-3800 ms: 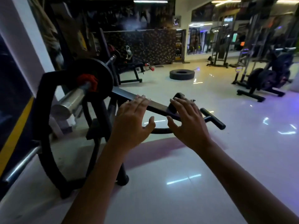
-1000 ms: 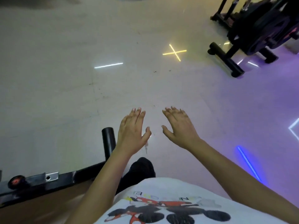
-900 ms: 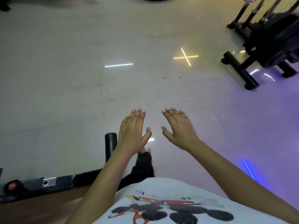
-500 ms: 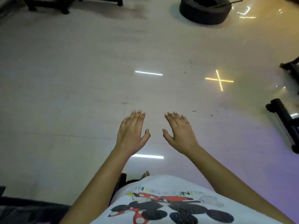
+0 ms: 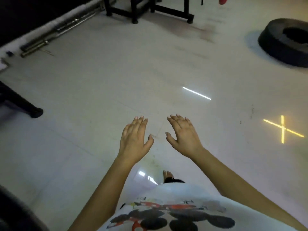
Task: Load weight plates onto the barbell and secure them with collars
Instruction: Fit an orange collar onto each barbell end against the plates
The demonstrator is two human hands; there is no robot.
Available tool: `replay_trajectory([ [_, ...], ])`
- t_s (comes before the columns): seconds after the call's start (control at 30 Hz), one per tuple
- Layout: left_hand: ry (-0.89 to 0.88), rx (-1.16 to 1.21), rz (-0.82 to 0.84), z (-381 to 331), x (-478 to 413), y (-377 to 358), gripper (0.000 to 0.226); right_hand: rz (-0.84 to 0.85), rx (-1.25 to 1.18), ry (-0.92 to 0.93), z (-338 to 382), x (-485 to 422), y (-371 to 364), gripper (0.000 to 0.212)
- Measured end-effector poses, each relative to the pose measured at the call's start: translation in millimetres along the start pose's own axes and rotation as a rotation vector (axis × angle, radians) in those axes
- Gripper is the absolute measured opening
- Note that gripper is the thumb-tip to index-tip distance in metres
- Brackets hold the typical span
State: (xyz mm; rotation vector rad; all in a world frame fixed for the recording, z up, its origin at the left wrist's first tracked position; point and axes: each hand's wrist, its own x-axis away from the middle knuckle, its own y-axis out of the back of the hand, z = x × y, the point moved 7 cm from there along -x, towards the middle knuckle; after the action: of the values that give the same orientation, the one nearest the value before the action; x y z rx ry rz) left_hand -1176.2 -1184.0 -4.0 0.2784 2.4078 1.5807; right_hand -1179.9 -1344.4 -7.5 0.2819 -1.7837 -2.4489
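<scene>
My left hand [image 5: 134,139] and my right hand [image 5: 182,135] hover side by side over the pale tiled floor, palms down, fingers spread, holding nothing. Steel bars [image 5: 55,31] lie on the floor along the dark wall at the upper left, far from both hands. No loaded barbell, weight plate or collar shows in this view.
A large black tyre [image 5: 285,41] lies at the upper right. A black equipment frame [image 5: 150,10] stands at the top middle, and a black machine foot [image 5: 23,106] juts in from the left. A dark rounded edge [image 5: 15,214] fills the bottom-left corner. My bare foot [image 5: 167,175] shows below the hands.
The view has swung left across the floor: the tyre and yellow cross slid right, the bars and frame came into view. Both hands keep the same spread pose.
</scene>
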Motion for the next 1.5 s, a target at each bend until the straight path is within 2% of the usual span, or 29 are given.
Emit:
replay_trajectory([
  [0.27,0.294,-0.022,-0.133,64.3,-136.4,20.3,0.057,0.104,-0.027,0.276,-11.4,-195.1,-7.9,0.06],
  [0.6,0.54,-0.092,-0.286,227.0,-292.3,77.7,0.059,0.126,-0.041,0.556,69.0,-461.7,-42.2,0.059],
  [0.7,0.579,-0.11,-0.338,278.0,-338.9,111.1,0.064,0.107,-0.047,0.627,105.8,-541.5,-42.2,0.063],
  [0.8,0.63,-0.129,-0.386,326.2,-379.2,146.8,0.062,0.078,-0.083,0.694,146.6,-614.3,-39.0,0.057],
  [1.13,0.843,-0.315,-0.62,493.4,-469.1,271.8,0.064,0.002,-0.206,0.942,303.9,-828.5,-48.2,0.053],
  [1.5,0.997,-0.547,-0.876,626.5,-526.7,438.6,0.061,-0.046,-0.418,1.27,510.1,-994.3,-17.6,0.049],
])
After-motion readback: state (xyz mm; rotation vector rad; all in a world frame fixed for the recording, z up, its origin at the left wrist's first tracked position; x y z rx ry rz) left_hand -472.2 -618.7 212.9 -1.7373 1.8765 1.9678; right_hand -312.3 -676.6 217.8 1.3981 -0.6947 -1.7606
